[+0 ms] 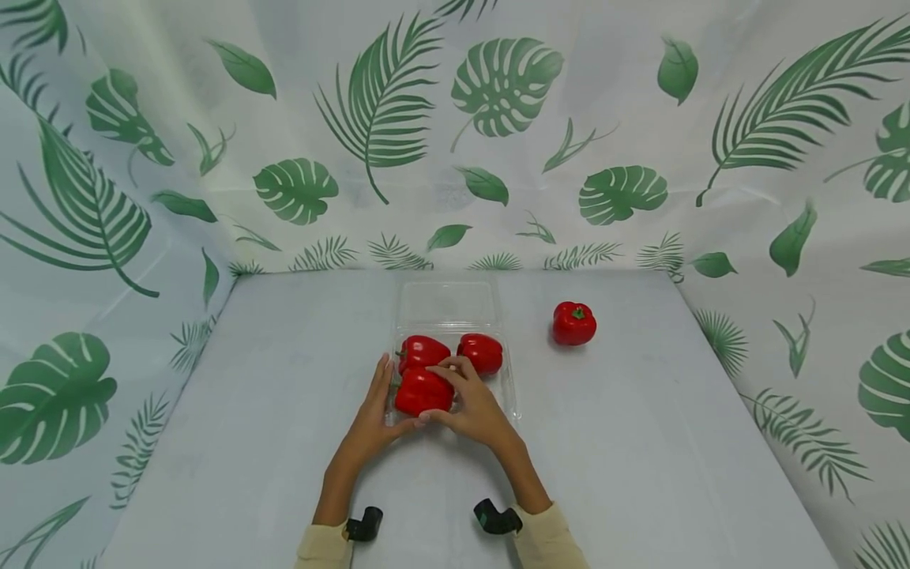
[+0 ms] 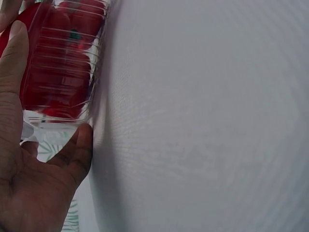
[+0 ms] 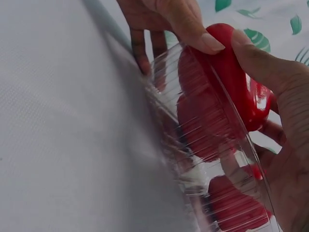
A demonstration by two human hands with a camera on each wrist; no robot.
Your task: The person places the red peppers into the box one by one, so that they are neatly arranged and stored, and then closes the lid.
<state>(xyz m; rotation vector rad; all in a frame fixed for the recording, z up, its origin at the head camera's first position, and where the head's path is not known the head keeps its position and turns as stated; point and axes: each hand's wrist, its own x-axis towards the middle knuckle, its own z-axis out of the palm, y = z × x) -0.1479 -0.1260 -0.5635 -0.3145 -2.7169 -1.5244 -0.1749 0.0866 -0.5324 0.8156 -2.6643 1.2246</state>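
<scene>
A clear plastic hinged container (image 1: pixel 508 395) is resting on the white counter (image 1: pixel 640 442), its lid (image 1: pixel 448 303) lying open at the far side. The front red bell pepper (image 1: pixel 419 395), glossy and blocky, is occupying the container's near-left part, between the left hand (image 1: pixel 373 415) and the right hand (image 1: pixel 478 409). Its long axis is running roughly across the container, stem end facing left. It is rising above the container's rim; whether it is touching the floor beneath cannot be told.

The right hand is the nearer, thumb and curved fingers gripping that pepper from its right. The left hand is laying straight fingers along the container's left wall, thumb reaching to the near rim; whether the thumb is pressing the pepper cannot be determined.

A second red bell pepper (image 1: pixel 424 350) is lying far-left in the container, a third red bell pepper (image 1: pixel 481 354) far-right. A fourth red bell pepper (image 1: pixel 573 325) is sitting right of the container, well apart.
</scene>
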